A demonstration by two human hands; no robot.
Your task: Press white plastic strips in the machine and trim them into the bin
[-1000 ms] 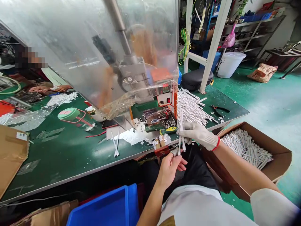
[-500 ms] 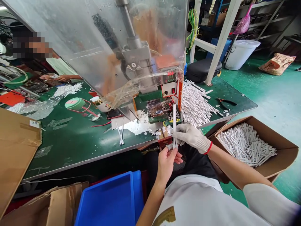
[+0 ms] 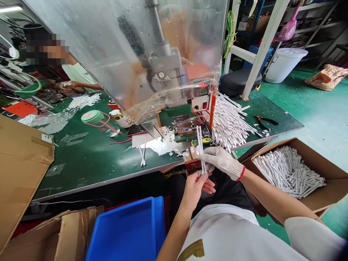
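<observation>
My right hand (image 3: 221, 161), in a white knit glove with a red cuff, grips two thin white sticks (image 3: 200, 145) that stand nearly upright at the table's front edge. My bare left hand (image 3: 198, 185) sits just below, its fingertips pinching the sticks' lower ends. Directly behind the sticks is a small press machine (image 3: 187, 119) with a red digital display, under a clear plastic shield (image 3: 130, 54). A big heap of the same white sticks (image 3: 231, 123) lies to the machine's right.
A cardboard box (image 3: 320, 197) full of white sticks stands at my right. A blue bin (image 3: 127, 232) and cardboard flaps sit low left. Two loose sticks (image 3: 141, 152), a green tape dispenser (image 3: 92, 117) and pliers (image 3: 265, 120) lie on the green table (image 3: 81, 163). Another person sits at far left.
The sticks in my right hand tipped from hanging down to pointing up, and both hands shifted slightly left toward the machine. The camera view drifted right and down.
</observation>
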